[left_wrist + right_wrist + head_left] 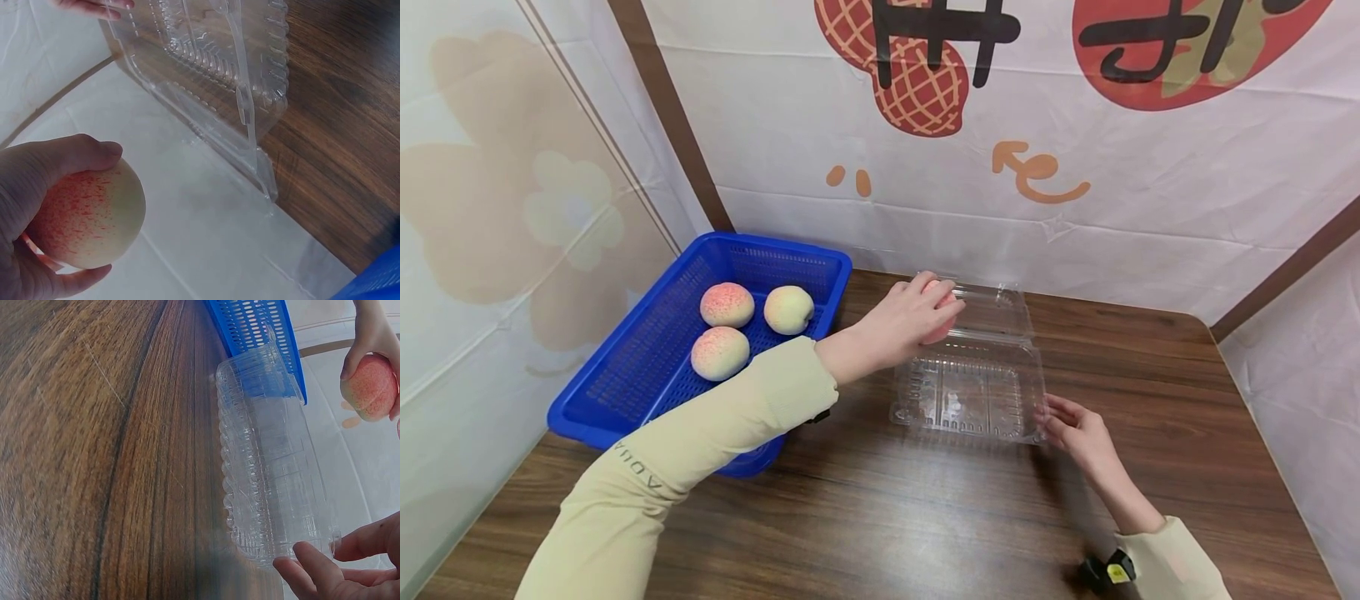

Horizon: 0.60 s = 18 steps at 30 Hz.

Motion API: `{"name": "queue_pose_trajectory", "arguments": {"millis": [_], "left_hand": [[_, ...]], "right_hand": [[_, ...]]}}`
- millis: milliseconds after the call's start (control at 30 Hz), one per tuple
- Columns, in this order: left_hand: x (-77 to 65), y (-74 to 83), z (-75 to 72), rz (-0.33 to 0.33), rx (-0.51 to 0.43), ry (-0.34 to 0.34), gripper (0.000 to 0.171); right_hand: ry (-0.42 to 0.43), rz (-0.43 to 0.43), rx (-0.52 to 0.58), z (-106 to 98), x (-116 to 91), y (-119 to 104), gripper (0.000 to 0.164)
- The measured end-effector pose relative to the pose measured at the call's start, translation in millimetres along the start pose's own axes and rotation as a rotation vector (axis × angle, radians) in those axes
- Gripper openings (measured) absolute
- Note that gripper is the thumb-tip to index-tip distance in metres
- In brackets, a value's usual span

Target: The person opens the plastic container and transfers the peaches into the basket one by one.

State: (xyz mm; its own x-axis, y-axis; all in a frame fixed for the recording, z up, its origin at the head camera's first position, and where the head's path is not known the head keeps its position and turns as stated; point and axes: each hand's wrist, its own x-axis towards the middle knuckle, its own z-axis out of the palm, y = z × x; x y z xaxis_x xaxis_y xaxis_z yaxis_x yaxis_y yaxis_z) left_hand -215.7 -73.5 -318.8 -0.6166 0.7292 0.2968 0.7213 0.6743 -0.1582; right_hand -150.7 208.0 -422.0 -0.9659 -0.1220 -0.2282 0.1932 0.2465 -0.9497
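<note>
My left hand [917, 315] grips a peach [94, 215], pale with red speckles, thumb on one side and fingers curled round the other. It hangs over the left part of a clear plastic clamshell box [966, 398], whose hinged lid [992, 310] lies folded back toward the wall. At the box's right front corner, my right hand [1081, 432] pinches the rim between thumb and fingertips; in the right wrist view the fingers [319, 569] overlap the clear side wall. Inside, the box shows only its ribbed bottom.
To the left stands a blue perforated basket [625, 392] with three more peaches [720, 353] in it. Brown wood-grain tabletop [880, 517] lies under everything. A printed white cloth [760, 142] hangs behind the table, and more cloth flanks both sides.
</note>
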Motion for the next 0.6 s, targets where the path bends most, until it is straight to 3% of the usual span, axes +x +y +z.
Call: {"name": "queue_pose_trajectory", "arguments": {"millis": [600], "left_hand": [[-8.0, -8.8, -10.8, -0.013, -0.005, -0.008, 0.058]], "right_hand": [[-0.011, -0.003, 0.004, -0.1, 0.2, 0.5, 0.044]]}}
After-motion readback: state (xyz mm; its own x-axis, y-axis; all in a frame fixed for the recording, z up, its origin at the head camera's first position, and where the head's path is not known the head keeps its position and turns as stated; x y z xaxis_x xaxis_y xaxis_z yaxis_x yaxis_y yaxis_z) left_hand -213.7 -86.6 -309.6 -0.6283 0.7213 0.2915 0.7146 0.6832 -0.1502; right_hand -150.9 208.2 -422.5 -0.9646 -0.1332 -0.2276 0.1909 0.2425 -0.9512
